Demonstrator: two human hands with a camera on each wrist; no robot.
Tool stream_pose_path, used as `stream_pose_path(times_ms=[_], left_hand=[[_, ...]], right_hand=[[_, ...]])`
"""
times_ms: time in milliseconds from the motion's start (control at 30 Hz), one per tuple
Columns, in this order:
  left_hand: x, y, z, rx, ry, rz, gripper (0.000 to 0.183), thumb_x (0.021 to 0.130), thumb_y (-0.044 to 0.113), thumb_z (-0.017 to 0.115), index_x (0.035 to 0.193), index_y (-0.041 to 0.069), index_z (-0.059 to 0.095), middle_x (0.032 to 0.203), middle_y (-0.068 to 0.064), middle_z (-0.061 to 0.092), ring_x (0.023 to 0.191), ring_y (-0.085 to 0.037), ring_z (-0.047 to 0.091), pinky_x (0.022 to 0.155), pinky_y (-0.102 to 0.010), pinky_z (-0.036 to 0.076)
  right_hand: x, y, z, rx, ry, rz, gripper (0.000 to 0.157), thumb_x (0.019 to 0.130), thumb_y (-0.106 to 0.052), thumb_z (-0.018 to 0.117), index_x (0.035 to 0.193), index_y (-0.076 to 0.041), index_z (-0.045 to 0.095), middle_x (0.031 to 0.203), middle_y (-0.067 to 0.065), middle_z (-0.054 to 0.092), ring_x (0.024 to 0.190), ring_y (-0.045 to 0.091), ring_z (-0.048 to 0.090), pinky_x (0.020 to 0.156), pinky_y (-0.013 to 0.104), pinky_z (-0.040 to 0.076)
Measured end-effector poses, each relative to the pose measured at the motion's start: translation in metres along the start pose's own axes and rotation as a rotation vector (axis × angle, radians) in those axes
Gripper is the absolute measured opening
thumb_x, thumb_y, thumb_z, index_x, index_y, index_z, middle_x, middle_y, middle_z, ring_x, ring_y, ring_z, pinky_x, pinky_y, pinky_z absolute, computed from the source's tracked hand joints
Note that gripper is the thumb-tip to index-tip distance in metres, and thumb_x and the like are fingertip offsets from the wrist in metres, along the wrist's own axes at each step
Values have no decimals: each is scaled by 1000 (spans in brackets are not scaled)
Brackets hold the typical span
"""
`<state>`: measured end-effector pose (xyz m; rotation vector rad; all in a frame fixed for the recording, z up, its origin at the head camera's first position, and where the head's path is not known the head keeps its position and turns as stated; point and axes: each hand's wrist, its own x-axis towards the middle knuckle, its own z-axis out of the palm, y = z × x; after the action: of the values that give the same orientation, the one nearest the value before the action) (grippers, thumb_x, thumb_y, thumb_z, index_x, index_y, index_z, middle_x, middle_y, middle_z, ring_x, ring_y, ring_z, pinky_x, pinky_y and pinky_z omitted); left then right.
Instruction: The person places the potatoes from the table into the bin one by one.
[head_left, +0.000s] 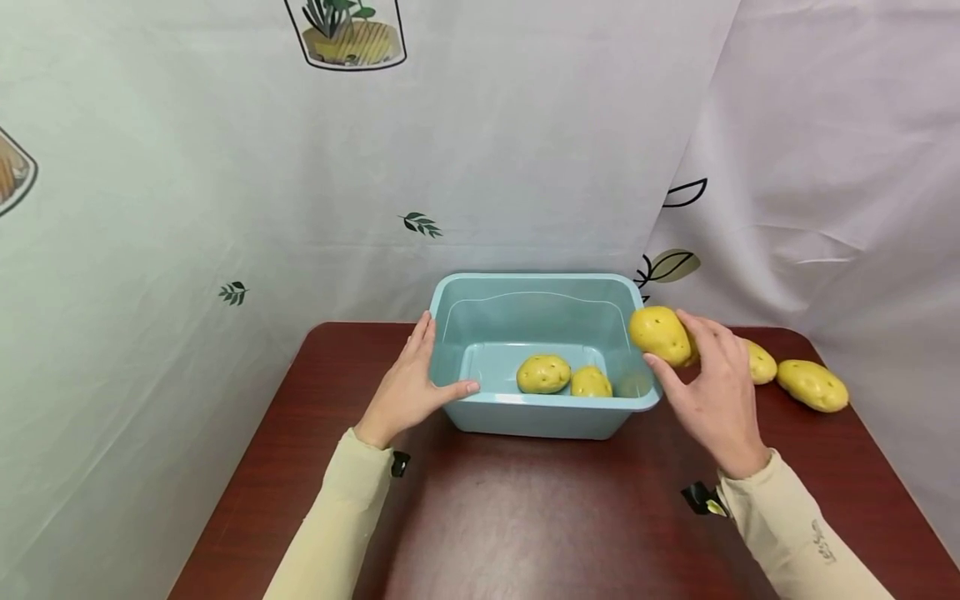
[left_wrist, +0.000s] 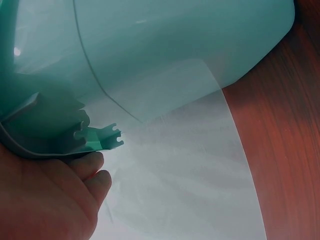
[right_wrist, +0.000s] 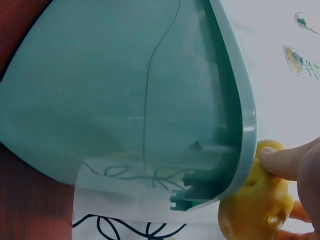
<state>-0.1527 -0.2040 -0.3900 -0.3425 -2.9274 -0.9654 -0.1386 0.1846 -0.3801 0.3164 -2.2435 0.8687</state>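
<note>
A light blue plastic tub (head_left: 517,417) stands on the table, with two yellow potatoes (head_left: 543,374) on its floor. At its left front corner my left hand (head_left: 405,392) holds the rim, thumb over the front edge and fingers along the left side; the left wrist view has fingertips (left_wrist: 100,185) just under the rim. Over the tub's right edge, my right hand (head_left: 712,392) grips a potato (head_left: 658,335) between thumb and fingers. This potato (right_wrist: 257,205) appears beside the rim's outer side in the right wrist view. More yellow shows behind it, partly hidden by the fingers.
Right of the tub, two more potatoes lie on the table: one (head_left: 762,363) partly behind my right hand, another (head_left: 813,386) near the right edge. The dark red table (head_left: 525,517) backs onto a hanging white cloth (head_left: 525,167) with plant prints.
</note>
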Motion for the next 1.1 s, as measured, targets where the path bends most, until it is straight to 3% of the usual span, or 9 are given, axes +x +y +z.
stream_pose_path(times_ms=[467, 867, 1100], left_hand=[[0, 0, 0, -3, 2, -1, 124, 77, 78, 66, 162, 9, 7, 168, 9, -5, 154, -21, 9, 116, -52, 30], [1, 1, 1, -5, 8, 2, 122, 79, 73, 69, 161, 8, 7, 169, 4, -2, 154, -22, 10, 115, -52, 31], [1, 1, 1, -6, 4, -15, 123, 78, 76, 67, 162, 9, 6, 168, 9, -4, 154, -19, 9, 115, -50, 31]], right_hand=[[-1, -9, 9, 19, -33, -26, 67, 76, -12, 88, 135, 0, 60, 125, 25, 57, 115, 42, 49, 94, 53, 34], [-5, -16, 18, 36, -64, -31, 67, 76, -13, 89, 134, -1, 60, 129, 22, 57, 114, 42, 47, 91, 51, 36], [-7, -21, 25, 45, -99, -24, 67, 76, -14, 89, 136, -2, 60, 130, 21, 56, 114, 40, 47, 92, 51, 38]])
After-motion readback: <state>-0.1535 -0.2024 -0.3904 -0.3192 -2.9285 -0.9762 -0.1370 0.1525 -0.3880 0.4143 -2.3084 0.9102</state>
